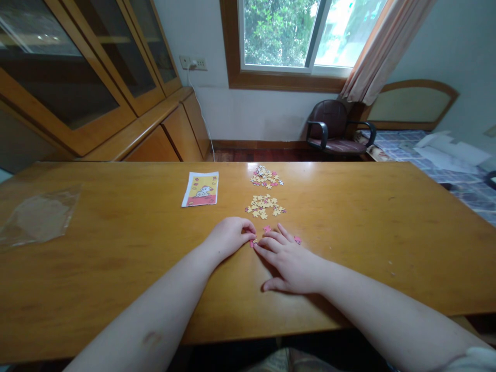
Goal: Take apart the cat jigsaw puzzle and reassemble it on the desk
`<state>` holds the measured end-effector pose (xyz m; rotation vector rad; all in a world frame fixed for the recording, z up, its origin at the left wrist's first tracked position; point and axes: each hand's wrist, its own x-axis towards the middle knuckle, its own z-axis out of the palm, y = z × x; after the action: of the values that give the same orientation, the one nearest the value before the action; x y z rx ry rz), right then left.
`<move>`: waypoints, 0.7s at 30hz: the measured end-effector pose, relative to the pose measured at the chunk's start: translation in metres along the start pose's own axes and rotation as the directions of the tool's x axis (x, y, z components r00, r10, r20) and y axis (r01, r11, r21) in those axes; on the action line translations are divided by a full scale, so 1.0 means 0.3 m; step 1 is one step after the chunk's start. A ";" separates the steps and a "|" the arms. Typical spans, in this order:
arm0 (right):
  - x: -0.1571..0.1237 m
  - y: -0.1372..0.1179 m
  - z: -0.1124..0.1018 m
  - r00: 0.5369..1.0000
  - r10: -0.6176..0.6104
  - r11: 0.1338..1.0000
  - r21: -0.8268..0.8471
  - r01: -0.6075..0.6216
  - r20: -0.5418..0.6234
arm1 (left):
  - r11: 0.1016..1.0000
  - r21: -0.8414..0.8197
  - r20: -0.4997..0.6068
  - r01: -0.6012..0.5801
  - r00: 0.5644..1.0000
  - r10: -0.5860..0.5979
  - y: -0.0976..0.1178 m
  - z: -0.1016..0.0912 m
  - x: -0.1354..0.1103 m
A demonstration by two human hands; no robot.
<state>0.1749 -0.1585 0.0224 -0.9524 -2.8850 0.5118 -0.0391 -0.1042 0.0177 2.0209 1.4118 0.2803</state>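
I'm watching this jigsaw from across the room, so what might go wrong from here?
The loose pink pieces by the right hand could get nudged by its spread fingers and slide away across the smooth wooden table. The yellow pile also lies close in front of the left hand, so a careless sweep might push it into the pink-and-yellow pile and mix the sorted pieces.

From my remote view, a long honey-toned wooden table [349, 258] carries it all. A picture card [200, 189] showing a white cartoon animal lies near two loose heaps of jigsaw pieces, the farther heap [265, 177] behind the nearer heap [264, 207]. I see stray pink pieces [267, 228] closer in, and a clear plastic bag [39, 217] lies flat at the left.
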 end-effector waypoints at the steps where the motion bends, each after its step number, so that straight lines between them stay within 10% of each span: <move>1: 0.000 0.000 0.000 1.000 0.001 1.000 0.001 -0.001 0.001 | 0.999 0.030 -0.002 -0.021 1.000 0.021 0.001 0.000 0.001; 21: 0.001 -0.002 0.000 1.000 -0.005 1.000 -0.010 0.005 -0.004 | 0.987 0.148 -0.032 -0.058 0.997 0.064 0.019 -0.012 -0.006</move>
<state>0.1742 -0.1587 0.0226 -0.9464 -2.8881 0.4952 -0.0373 -0.1056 0.0241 2.1919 1.4320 0.2471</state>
